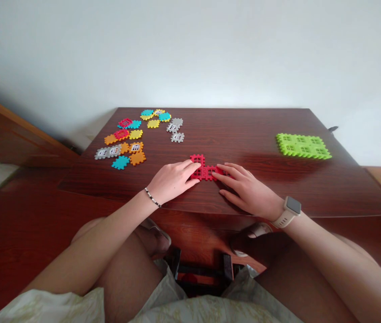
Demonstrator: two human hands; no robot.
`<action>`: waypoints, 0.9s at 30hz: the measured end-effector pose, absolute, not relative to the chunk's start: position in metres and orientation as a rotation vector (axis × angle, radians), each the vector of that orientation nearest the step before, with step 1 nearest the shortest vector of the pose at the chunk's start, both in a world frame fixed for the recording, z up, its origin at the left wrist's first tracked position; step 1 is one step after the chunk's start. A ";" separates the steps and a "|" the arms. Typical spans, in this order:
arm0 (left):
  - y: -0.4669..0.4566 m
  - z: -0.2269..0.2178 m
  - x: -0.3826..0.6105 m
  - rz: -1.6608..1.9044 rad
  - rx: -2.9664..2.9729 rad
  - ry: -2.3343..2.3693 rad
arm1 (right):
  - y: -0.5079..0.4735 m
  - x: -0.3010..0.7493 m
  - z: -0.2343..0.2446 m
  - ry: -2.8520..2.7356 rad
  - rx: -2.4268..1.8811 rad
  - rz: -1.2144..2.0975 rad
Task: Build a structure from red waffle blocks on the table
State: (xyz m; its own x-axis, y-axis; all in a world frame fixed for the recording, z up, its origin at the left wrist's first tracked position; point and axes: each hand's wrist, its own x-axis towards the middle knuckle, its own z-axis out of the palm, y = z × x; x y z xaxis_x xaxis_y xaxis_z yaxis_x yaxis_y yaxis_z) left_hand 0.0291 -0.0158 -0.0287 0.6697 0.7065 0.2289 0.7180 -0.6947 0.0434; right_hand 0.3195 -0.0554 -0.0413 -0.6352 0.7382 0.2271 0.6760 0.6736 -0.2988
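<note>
Several red interlocking tiles (203, 168), joined flat in an L shape, lie near the front edge of a dark wooden table (244, 130). My left hand (173, 180) rests on the table with its fingertips pressed on the left side of the red tiles. My right hand (248, 190) lies flat, fingers stretched onto the right end of the same tiles. A beaded bracelet sits on my left wrist and a pale watch (289, 210) on my right.
A loose scatter of coloured tiles (133, 137) in orange, yellow, teal, grey and red lies at the table's far left. A joined green tile panel (303, 146) lies flat at the far right. A white wall stands behind; my knees are under the front edge.
</note>
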 end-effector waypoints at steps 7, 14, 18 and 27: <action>-0.015 -0.026 0.029 -0.335 -2.852 -1.221 | -0.055 0.320 -0.041 -2.570 -1.121 0.259; -0.015 -0.022 0.028 -0.319 -2.890 -1.216 | -0.056 0.319 -0.040 -2.563 -1.125 0.268; -0.015 -0.022 0.027 -0.318 -2.887 -1.208 | -0.055 0.319 -0.041 -2.564 -1.128 0.261; -0.014 -0.026 0.027 -0.367 -2.881 -1.194 | -0.054 0.320 -0.043 -2.569 -1.111 0.251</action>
State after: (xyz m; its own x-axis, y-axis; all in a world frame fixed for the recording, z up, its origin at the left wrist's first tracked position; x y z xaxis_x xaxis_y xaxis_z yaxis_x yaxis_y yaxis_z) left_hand 0.0268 -0.0136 -0.0256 0.6834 0.6977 0.2150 0.6979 -0.7108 0.0879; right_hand 0.3200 -0.0544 -0.0433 -0.6416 0.7322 0.2287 0.6740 0.6804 -0.2877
